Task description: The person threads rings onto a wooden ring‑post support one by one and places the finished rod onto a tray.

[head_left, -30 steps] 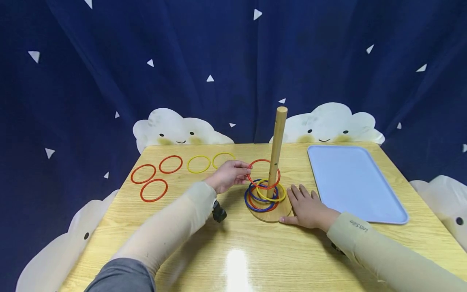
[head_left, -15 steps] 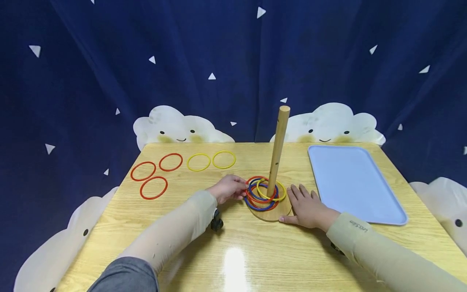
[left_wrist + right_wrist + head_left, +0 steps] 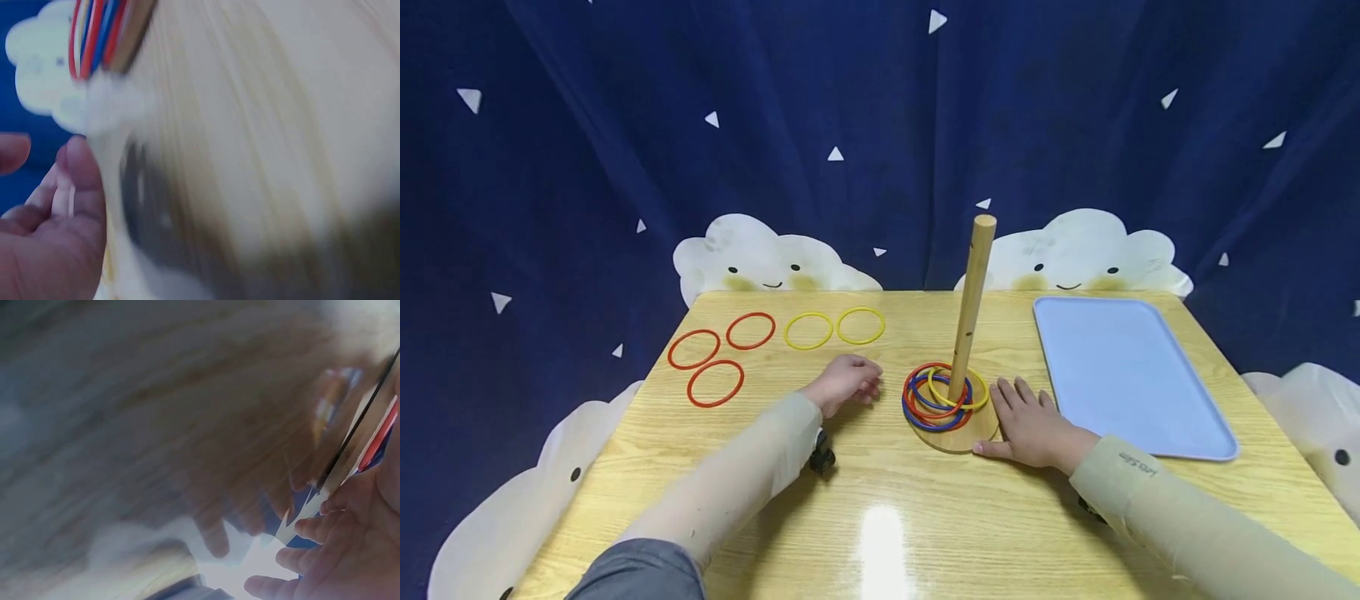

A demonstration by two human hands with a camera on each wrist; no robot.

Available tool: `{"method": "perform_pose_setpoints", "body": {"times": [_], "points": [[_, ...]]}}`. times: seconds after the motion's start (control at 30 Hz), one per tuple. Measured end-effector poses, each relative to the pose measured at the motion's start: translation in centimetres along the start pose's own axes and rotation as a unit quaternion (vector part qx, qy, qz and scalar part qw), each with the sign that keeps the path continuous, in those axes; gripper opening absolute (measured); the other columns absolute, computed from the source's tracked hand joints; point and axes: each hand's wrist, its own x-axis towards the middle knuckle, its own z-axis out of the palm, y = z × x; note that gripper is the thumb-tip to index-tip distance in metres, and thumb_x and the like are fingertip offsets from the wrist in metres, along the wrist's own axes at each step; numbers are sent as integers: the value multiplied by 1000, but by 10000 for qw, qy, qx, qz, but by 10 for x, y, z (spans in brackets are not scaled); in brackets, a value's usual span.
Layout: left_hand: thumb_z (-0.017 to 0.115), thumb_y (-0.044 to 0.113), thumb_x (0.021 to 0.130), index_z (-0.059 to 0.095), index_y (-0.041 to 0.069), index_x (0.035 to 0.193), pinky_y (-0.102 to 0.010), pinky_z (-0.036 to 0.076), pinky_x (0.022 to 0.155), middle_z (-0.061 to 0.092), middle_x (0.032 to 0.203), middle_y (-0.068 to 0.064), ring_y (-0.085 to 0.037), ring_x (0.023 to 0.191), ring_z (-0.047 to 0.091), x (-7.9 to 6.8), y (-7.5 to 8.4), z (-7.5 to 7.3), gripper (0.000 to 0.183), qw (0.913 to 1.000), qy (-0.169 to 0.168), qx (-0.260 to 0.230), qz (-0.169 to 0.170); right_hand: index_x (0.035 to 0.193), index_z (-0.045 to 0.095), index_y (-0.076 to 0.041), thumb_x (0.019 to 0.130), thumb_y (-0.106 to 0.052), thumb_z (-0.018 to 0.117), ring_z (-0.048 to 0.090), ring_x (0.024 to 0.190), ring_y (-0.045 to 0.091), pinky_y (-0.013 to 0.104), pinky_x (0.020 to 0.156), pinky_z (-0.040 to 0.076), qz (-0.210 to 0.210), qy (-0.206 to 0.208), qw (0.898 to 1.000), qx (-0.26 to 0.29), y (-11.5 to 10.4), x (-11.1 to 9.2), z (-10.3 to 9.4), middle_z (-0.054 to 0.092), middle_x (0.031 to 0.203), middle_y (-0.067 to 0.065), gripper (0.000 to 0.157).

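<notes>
- Left of the left hand (image 3: pixel 844 383): three red rings (image 3: pixel 720 361), lying flat.
- Just past that hand, nearest it: two yellow rings (image 3: pixel 806 348).
- At the left hand: fingers loosely bent, holding nothing.
- Between both hands: upright peg (image 3: pixel 972 308), with piled rings (image 3: pixel 959 408) round its foot.
- At the right hand (image 3: pixel 1033 429): fingers spread, touching the round base (image 3: pixel 958 440).
- Hard to count: piled rings.

A tall post (image 3: pixel 972 308) stood near the middle and blocked the straight way across. A pile of rings (image 3: pixel 936 429) lay around its foot. The right hand (image 3: pixel 1028 425) plugged the space between the round base (image 3: pixel 958 442) and the blue tray (image 3: pixel 1131 375). A gap ran between the left hand (image 3: pixel 844 383) and the pile. The near part of the tabletop (image 3: pixel 970 533) had lots of room. At the far left, flat rings (image 3: pixel 808 347) lay low.
</notes>
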Motion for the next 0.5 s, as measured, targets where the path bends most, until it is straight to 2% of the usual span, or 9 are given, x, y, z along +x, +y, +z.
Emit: {"method": "perform_pose_setpoints", "body": {"times": [0.07,0.17,0.3,0.4,0.5], "points": [[52,6,105,55,-20,124,-24,56,67,65,91,-14,-13,74,63,-5,-5,-22,32,9992,347,-176,114,154,30,14,94,-71,58,22,146,58,78,108,26,5,-19,10000,0,-2,1,-1,27,159,35,107],[51,7,106,51,-20,129,-23,55,68,65,92,-10,-11,75,63,-18,-13,-63,35,9953,852,-409,196,154,30,14,94,-71,58,22,146,58,78,109,26,6,-21,10000,-14,-2,1,-3,27,159,36,107],[50,13,107,46,-15,134,-23,56,72,64,93,-1,-7,79,64,-44,-18,-121,39,9878,1456,-535,156,154,30,14,93,-75,55,21,146,58,78,109,25,-8,10,10000,-12,1,1,-3,26,159,36,111],[50,17,107,42,-11,138,-21,56,74,60,96,4,-5,82,65,-64,-22,-161,42,9800,1887,-634,94,155,29,14,92,-78,51,19,147,57,77,111,24,-1,24,10000,-33,3,1,-2,25,160,36,114],[51,22,107,45,-3,134,-20,56,71,59,96,5,-4,82,64,-84,-33,-195,38,9669,2434,-763,-65,154,29,14,92,-78,52,20,147,57,78,110,24,-14,53,10000,-21,4,1,-1,26,160,36,113]]}}
